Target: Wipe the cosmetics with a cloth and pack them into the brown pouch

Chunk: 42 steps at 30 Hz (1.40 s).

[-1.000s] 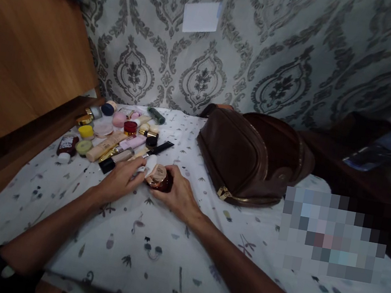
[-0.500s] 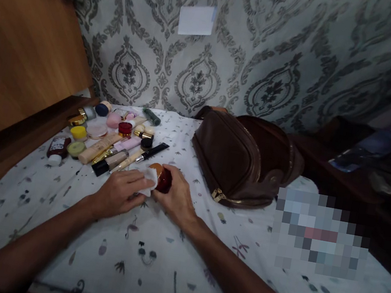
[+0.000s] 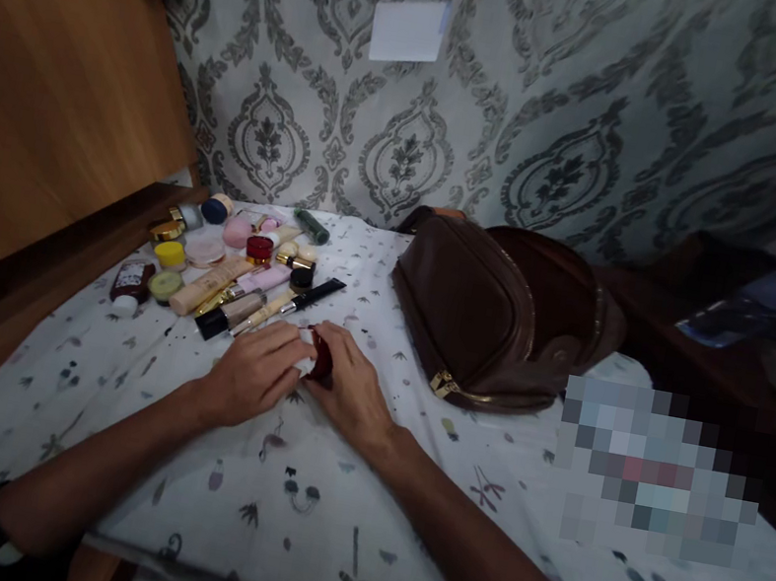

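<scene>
Both hands meet over the middle of a patterned white cloth (image 3: 332, 521). My right hand (image 3: 356, 385) is curled round a dark red, rounded jar (image 3: 322, 359), gripping it from the right. Pinched in the fingers of my left hand (image 3: 260, 373) is a white wipe (image 3: 307, 353), pressed against the jar's left side. Most of the jar is hidden by the fingers. Just beyond the hands lie several cosmetics, among them a black tube (image 3: 316, 298), a beige tube (image 3: 209, 284) and a small red jar (image 3: 259, 250).
A brown leather bag (image 3: 475, 306) stands on the cloth at the right, partly unzipped. Farther right is a blurred-out patch (image 3: 657, 468). Behind rises a patterned wall (image 3: 412, 155) with a white card (image 3: 408, 31). A wooden cabinet (image 3: 60, 62) borders the left side.
The wipe has moved over the jar's face, so less of its amber surface shows. The jar is turned somewhat in the right hand. The camera view has shifted slightly.
</scene>
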Tool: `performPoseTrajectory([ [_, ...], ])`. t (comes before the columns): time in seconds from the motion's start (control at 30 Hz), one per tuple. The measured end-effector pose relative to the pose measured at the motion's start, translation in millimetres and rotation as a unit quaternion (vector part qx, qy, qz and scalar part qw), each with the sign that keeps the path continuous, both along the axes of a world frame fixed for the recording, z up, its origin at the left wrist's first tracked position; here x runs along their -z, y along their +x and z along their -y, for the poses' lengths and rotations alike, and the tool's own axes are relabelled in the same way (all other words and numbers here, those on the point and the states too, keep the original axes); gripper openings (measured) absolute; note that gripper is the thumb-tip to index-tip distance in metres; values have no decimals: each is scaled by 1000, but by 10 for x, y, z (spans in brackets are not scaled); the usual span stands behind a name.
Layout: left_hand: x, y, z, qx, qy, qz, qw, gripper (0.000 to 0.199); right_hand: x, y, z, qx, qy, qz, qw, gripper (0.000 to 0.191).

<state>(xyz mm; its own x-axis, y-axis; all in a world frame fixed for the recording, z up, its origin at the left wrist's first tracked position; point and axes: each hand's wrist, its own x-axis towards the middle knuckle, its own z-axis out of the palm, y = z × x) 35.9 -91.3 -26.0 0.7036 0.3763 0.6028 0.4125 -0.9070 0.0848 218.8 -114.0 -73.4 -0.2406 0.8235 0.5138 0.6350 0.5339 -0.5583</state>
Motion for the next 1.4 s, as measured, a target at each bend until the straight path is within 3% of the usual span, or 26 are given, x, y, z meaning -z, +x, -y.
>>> performPoseTrajectory([
  [0.23,-18,-56,-90,-39,-92,58,993,23,-1,14,15,-23,15,34,999,66],
  [0.43,17,-54,-158,-98,-196,121,968,19,9,20,-10,-25,25,20,999,65],
  [0.67,7,-40,-179,-123,-224,121,959,19,-14,38,-6,-21,0,-4,1000,59],
  [0.87,4,-62,-195,-110,-268,112,951,18,-32,37,-13,-22,-13,-24,999,67],
  [1.07,-17,-69,-180,-79,-232,104,964,17,-36,44,-26,-27,-32,-29,999,58],
  [1.4,-71,-68,-110,3,-136,59,989,24,-17,51,-69,-3,-50,-53,997,63],
])
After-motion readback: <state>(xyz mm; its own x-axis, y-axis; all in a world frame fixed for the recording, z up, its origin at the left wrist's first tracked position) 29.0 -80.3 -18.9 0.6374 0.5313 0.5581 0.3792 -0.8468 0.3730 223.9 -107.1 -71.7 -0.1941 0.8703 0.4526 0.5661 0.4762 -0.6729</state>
